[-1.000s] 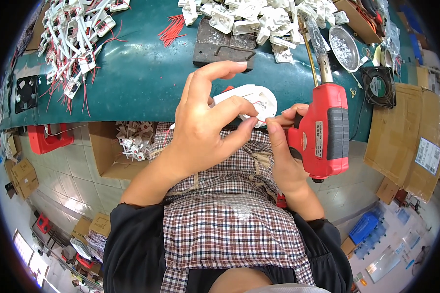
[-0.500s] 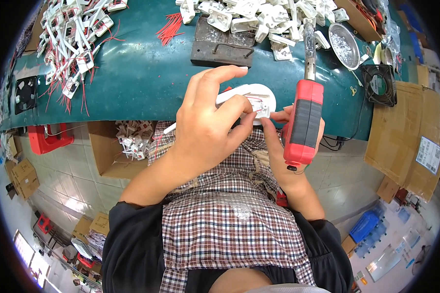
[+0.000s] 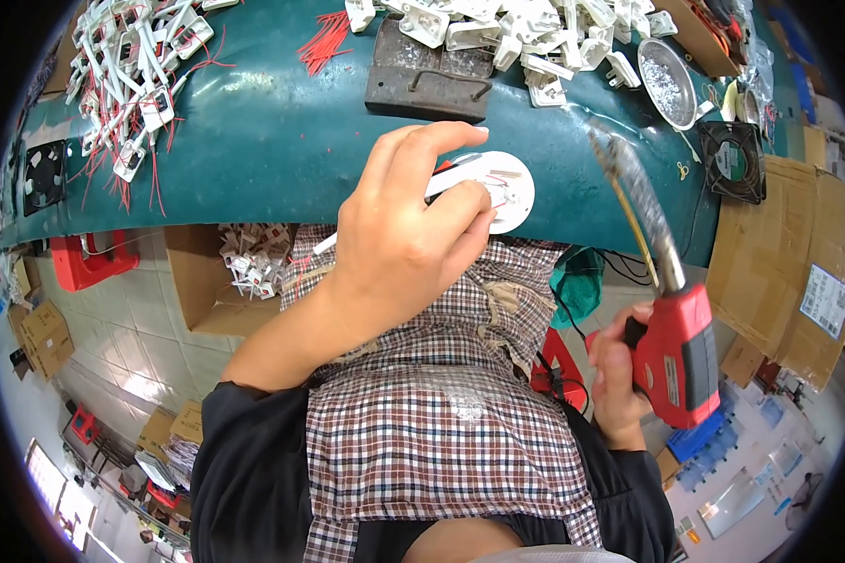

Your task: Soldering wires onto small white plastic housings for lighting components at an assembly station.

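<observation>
My left hand [image 3: 408, 211] is closed on a white round-ended plastic housing [image 3: 519, 178] at the near edge of the bench. Thin red wires and small metal parts show inside it; my thumb and fingers cover part of it. A white stem [image 3: 325, 244] sticks out on the other side of that hand. Off to the right, my right hand [image 3: 620, 371] grips a red and black soldering gun [image 3: 674, 361] by its handle. Its long metal barrel points up and away over the bench, blurred by motion, apart from the housing.
A dark metal block with a handle [image 3: 427, 80] lies beyond my left hand. Around it are red wires [image 3: 324, 42], white plastic parts [image 3: 535, 38], a metal dish [image 3: 667, 84] and a small fan [image 3: 732, 159]. Wired white pieces [image 3: 141, 84] pile at left; a cardboard box [image 3: 192, 281] stands below.
My right hand has left the housing and swung right and toward me with the soldering gun, whose barrel now tilts. My left hand stays nearly in place on the housing.
</observation>
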A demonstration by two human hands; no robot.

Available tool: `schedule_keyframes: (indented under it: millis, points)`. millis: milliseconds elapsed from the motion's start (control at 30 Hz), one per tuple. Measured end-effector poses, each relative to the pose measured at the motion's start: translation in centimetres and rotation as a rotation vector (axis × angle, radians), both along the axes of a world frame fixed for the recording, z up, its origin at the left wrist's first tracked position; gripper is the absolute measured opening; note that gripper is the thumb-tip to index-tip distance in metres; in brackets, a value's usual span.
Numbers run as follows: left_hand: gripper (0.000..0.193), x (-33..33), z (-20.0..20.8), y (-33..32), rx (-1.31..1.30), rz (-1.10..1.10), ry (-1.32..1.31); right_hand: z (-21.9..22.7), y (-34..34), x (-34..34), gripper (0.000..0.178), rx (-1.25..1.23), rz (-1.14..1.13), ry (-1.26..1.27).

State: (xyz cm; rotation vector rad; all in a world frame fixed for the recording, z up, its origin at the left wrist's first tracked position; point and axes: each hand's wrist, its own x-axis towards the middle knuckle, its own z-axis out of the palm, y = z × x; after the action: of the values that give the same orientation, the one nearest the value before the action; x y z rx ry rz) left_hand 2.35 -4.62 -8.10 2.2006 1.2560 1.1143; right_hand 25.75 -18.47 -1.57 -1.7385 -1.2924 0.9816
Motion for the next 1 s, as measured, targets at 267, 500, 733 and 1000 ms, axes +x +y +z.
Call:
schedule_keyframes:
  millis: [267,500,733,1000]
  points:
    - [0.021,0.1,0.2,-0.2,-0.015,-0.004,-0.006,-0.2,-3.9,2.8,0.026,-0.051,0.209,-0.29]
    - [0.02,0.2,0.1,-0.4,-0.014,0.009,-0.012,-0.2,-2.2,2.2,0.026,0.045,0.303,-0.287]
    - [0.02,0.1,0.1,-0.3,-0.01,-0.002,-0.014,-0.1,-1.7,1.6,0.025,-0.05,0.229,-0.203]
    - [0.021,0.1,0.0,-0.3,-0.017,-0.009,-0.024,-0.1,-1.0,1.4,0.024,0.013,0.276,-0.228]
